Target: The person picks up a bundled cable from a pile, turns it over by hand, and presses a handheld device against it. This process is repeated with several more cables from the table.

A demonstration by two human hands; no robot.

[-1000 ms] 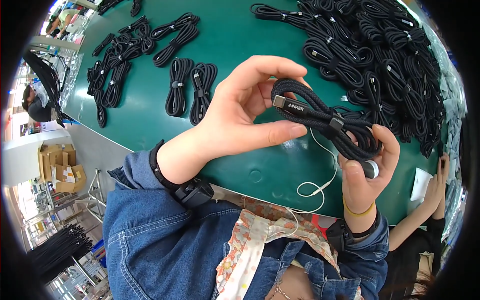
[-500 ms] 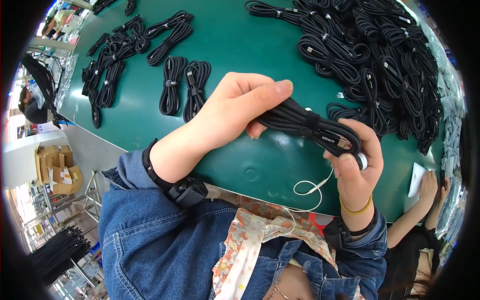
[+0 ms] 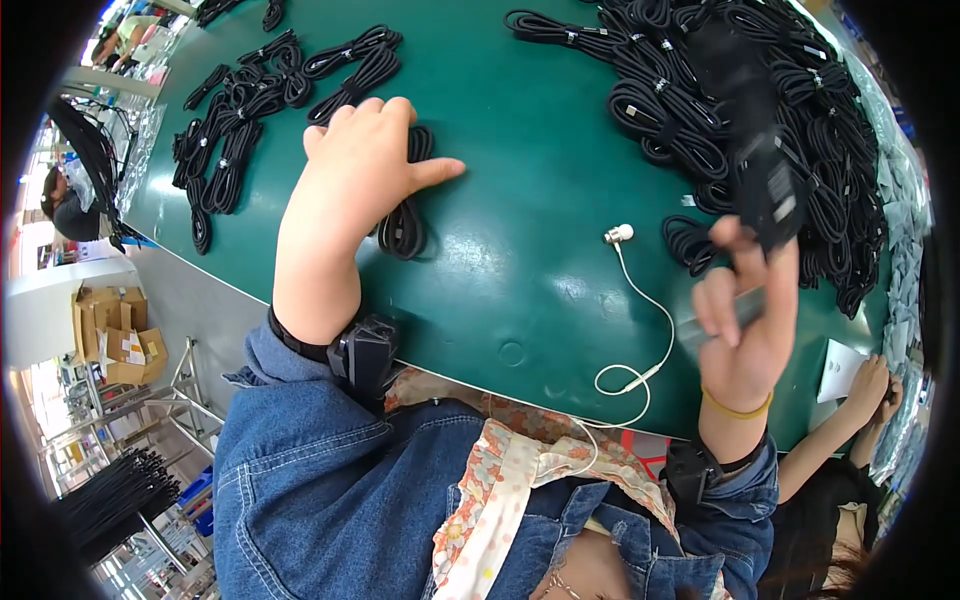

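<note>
At the left of the green table, my left hand is above a coiled black cable tied in the middle. Its thumb sticks out to the side and its bent fingers hide part of the coil. Over to the right, my right hand is smeared by motion. Just beyond its fingertips hangs a blurred black cable bundle, in front of a large heap of tied black cables. Whether the fingers still grip that bundle is not clear. A greyish flat patch by the palm is too blurred to name.
A white earphone lies mid-table, its thin wire running back toward me. More tied cables lie at the far left. Another person's hand is at the right edge beside a white sheet. Cardboard boxes stand off the table at left.
Both hands were together on one tied black cable. My left hand has let go and moved left over another coil; my right hand and the bundle have swung right toward the heap.
</note>
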